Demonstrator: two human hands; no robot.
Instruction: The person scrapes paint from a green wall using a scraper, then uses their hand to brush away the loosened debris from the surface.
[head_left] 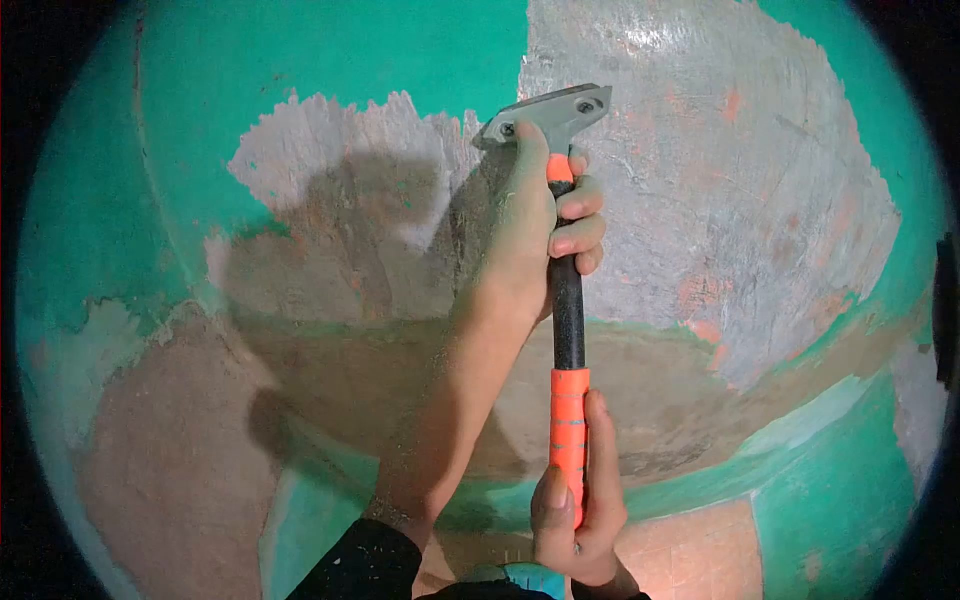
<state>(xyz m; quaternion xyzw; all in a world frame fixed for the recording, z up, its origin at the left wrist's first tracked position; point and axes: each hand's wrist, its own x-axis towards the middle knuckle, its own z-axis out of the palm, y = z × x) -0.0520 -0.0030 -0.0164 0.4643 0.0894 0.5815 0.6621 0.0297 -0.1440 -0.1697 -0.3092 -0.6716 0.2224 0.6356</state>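
A long-handled scraper (568, 330) stands nearly upright in front of the wall, its wide grey head with screws uppermost, overlapping the edge of a bare patch. My left hand (530, 225) is closed around the neck and upper black shaft, fingers curled over the right side, thumb pressed up against the head. Lower down, my right hand (590, 525) grips the ribbed orange handle near its end. Green paint (330, 50) covers the wall's upper part. Right of the head spreads a large grey stripped patch (740, 190) with pinkish spots; a smaller, ragged bare patch (330, 130) lies to the left.
A brownish band (640, 400) crosses the wall below the stripped patches, with green paint (830, 500) beneath it. A tiled, orange-lit area (700, 550) shows at the bottom. Shadows of my arms and head fall on the wall at left. Pale flecks dust my left forearm and black sleeve (365, 565).
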